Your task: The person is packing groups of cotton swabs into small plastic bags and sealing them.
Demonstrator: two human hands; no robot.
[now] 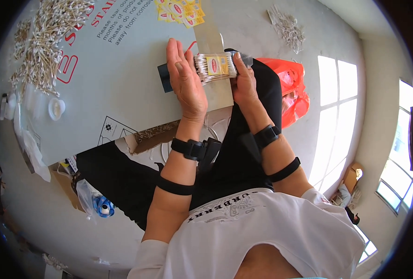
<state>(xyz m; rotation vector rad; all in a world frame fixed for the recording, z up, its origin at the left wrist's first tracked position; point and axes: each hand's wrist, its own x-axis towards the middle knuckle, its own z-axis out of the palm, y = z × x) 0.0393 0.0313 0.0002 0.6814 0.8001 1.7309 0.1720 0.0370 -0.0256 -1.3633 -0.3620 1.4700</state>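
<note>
Pack of cotton swabs [215,66] is level in front of the person, above the right border of the tabletop [123,83], with its yellow label facing up. Right hand [244,84] grips it at the right end: the thumb lies on top, and the other fingers seem to go under, but they are mostly hidden. Left hand [185,88] is at the left end of the pack, with the fingers straight and near together, not closed around anything. Its palm faces the swab tips; whether it already touches them, I cannot tell.

The step in hand looks like making the tips even with the flat palm. For doing this well, I think the palm should stay straight across the tips, and the pressing should be light and equal, because a hard push could bend the thin sticks or wrinkle the label. The right hand should hold firmly enough that the pack does not slide back, but without squeezing it out of shape.

Loose swabs [53,42] lie far to the left of the pack, and yellow labels [181,11] lie beyond it, a little to the left. Red bag [292,90] is on the right of the pack, well apart from the left palm.
</note>
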